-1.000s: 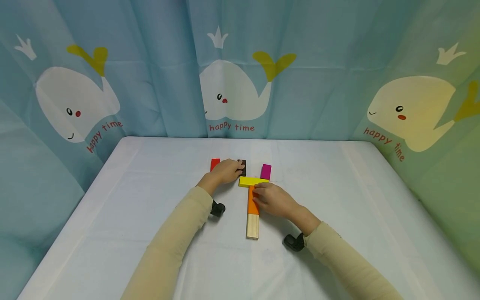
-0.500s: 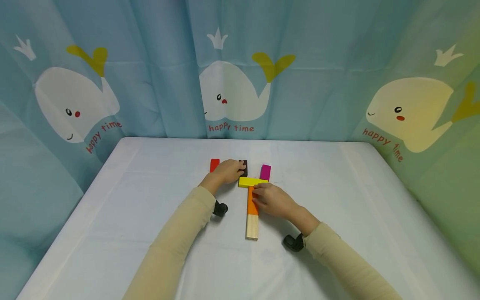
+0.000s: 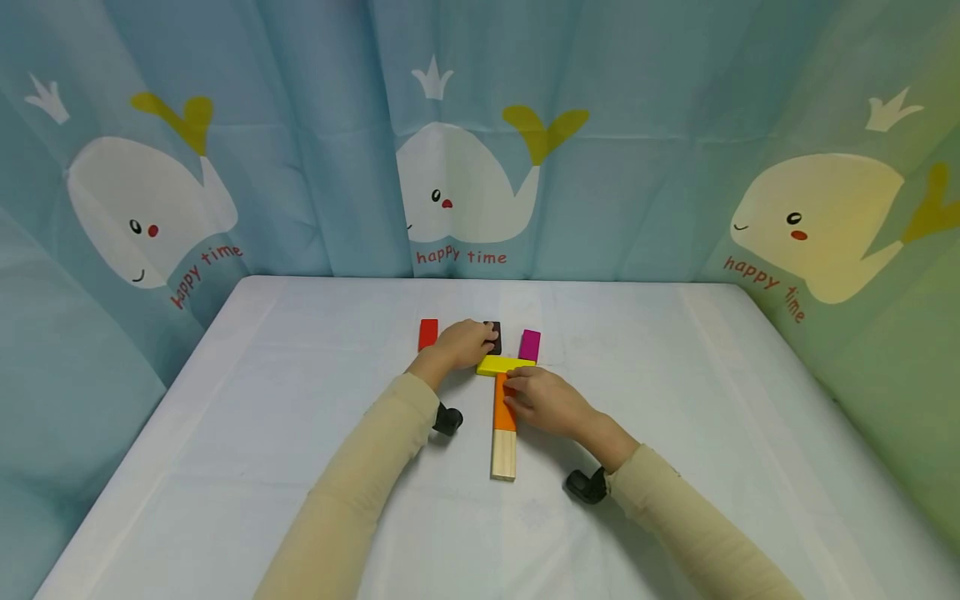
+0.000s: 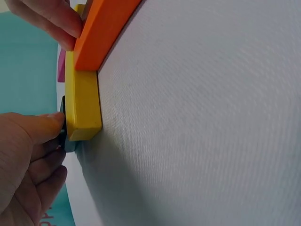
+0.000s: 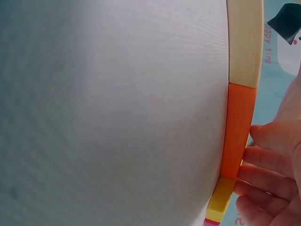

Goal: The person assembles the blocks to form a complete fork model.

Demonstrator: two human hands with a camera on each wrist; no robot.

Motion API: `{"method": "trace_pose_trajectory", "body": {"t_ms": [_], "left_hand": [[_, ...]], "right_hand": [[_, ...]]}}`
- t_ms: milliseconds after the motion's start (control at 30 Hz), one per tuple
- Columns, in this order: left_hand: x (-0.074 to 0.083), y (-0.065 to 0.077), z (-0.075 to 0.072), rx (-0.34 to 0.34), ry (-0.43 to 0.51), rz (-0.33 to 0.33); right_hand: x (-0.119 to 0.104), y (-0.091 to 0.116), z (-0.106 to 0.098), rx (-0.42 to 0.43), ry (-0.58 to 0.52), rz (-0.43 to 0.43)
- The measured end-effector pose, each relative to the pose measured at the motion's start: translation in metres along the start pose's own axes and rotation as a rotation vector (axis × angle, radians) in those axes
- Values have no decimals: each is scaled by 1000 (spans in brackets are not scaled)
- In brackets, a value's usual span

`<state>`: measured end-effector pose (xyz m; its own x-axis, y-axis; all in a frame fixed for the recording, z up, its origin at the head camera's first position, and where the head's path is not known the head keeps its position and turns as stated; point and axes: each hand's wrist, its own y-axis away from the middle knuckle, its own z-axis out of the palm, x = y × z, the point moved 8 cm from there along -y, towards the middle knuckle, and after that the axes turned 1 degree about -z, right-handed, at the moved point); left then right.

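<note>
My left hand (image 3: 463, 343) pinches a black block (image 3: 496, 337) between thumb and fingers, just behind the left end of a yellow block (image 3: 497, 365). In the left wrist view the black block (image 4: 69, 145) is partly hidden behind the yellow block (image 4: 84, 101). Below the yellow block, an orange block (image 3: 504, 408) and a plain wood block (image 3: 503, 455) lie end to end, forming a T. My right hand (image 3: 551, 400) rests its fairly straight fingertips on the orange block (image 5: 238, 129), near where it meets the yellow one.
Behind the yellow block's right end stands a magenta block (image 3: 529, 344). A red block (image 3: 427, 334) lies beyond my left wrist, partly covered by it. Under everything is a white-covered table (image 3: 675, 383), with a blue whale-print curtain (image 3: 637, 208) along its back edge.
The left hand has shifted slightly right with the black block, bringing it nearer the magenta block. The right hand has stayed where it was on the orange block.
</note>
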<state>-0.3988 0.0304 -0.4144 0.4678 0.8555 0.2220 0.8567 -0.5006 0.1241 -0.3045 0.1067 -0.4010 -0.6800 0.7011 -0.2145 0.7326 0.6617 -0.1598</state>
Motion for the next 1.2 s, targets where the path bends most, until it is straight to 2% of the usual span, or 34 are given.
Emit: {"method": "trace_pose_trajectory", "body": {"t_ms": [367, 900, 1200], "left_hand": [[4, -2, 1, -1, -10, -3], [13, -4, 1, 0, 5, 6], [18, -6, 2, -5, -20, 16]], "right_hand": [[-1, 1, 0, 13, 2, -31], [0, 0, 1, 6, -11, -20], [0, 0, 0, 10, -14, -28]]}}
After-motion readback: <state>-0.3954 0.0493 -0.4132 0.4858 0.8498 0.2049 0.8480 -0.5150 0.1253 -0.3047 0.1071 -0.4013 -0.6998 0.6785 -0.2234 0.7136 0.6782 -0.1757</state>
